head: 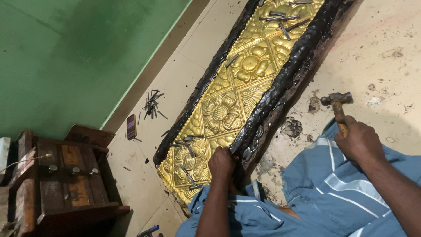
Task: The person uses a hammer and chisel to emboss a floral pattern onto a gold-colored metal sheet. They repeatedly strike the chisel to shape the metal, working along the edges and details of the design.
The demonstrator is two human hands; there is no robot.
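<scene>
A long golden embossed metal sheet (239, 83) with flower panels lies in a black pitch bed (285, 74) on the tiled floor. My left hand (221, 163) is closed at the sheet's near right edge, gripping what looks like a small metal punch, mostly hidden by the fingers. My right hand (359, 140) holds the wooden handle of a small hammer (337, 102), raised to the right of the bed, clear of the sheet. Several metal punches (280, 19) lie on the sheet at its far end and others (188, 147) near my left hand.
A heap of loose punches (151, 104) and a small dark flat block (131, 126) lie on the tiles by the green wall (66, 57). A dark wooden box with knobs (66, 180) stands at the left. Blue striped cloth (324, 197) covers my lap.
</scene>
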